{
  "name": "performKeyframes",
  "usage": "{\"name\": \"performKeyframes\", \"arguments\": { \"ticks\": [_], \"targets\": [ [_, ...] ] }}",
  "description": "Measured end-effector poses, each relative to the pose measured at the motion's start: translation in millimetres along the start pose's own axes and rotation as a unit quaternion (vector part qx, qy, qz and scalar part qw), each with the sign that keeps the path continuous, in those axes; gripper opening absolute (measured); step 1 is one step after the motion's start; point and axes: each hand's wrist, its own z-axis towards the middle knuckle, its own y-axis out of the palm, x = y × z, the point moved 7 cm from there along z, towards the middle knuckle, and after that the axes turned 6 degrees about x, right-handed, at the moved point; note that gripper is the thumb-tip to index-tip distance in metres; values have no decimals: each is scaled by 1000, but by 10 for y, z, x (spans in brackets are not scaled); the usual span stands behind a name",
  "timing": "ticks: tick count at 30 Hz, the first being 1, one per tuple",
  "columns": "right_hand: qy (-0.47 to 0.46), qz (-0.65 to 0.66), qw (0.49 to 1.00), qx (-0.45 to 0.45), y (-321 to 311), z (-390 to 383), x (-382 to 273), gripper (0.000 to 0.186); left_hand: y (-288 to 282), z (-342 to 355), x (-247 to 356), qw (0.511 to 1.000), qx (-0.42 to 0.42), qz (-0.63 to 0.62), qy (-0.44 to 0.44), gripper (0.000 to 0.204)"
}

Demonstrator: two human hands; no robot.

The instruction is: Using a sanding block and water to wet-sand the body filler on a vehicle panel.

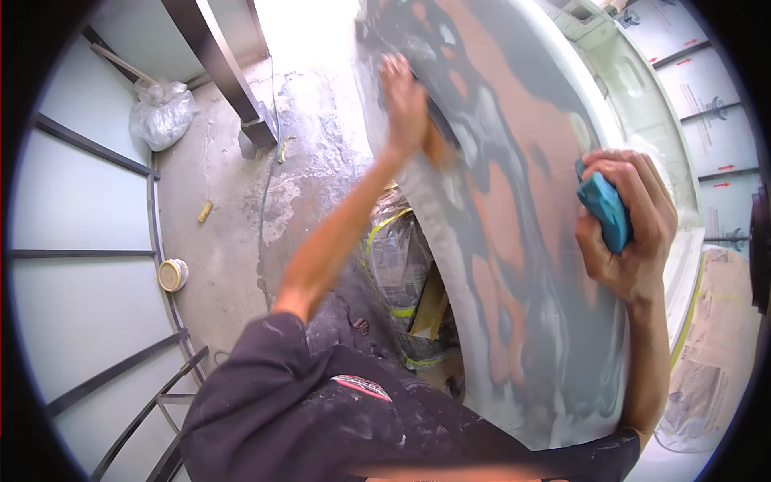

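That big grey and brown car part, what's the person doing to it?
A person is working on the curved grey car body panel with rust-brown patches. The right hand grips a small blue sanding block against the panel. The left hand rests flat higher up on it. Masked parts wrapped in plastic and yellow tape sit below.

Right hand [622, 229] grips blue sanding block [606, 210] against primed car panel [514, 241]

Dusty concrete floor [233, 217], pale framed wall panels [80, 201] (brightly lit), tied plastic bag [161, 112], tape roll [172, 275].
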Motion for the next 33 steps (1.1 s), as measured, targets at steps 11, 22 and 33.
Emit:
{"name": "performKeyframes", "arguments": {
  "ticks": [11, 22, 33],
  "targets": [
    [-2, 111, 994, 13, -33, 170, -188, 27, -747, 972, -443, 993, 108, -25, -32, 58],
    [-2, 28, 999, 33, 8, 69, -96, 29, -394, -1339, 1678, 995, -52, -31, 85, 82],
    [27, 88, 996, 5, 79, 135, -133, 27, -722, 1863, -672, 998, 60, -4, -27, 68]
  ]
}}
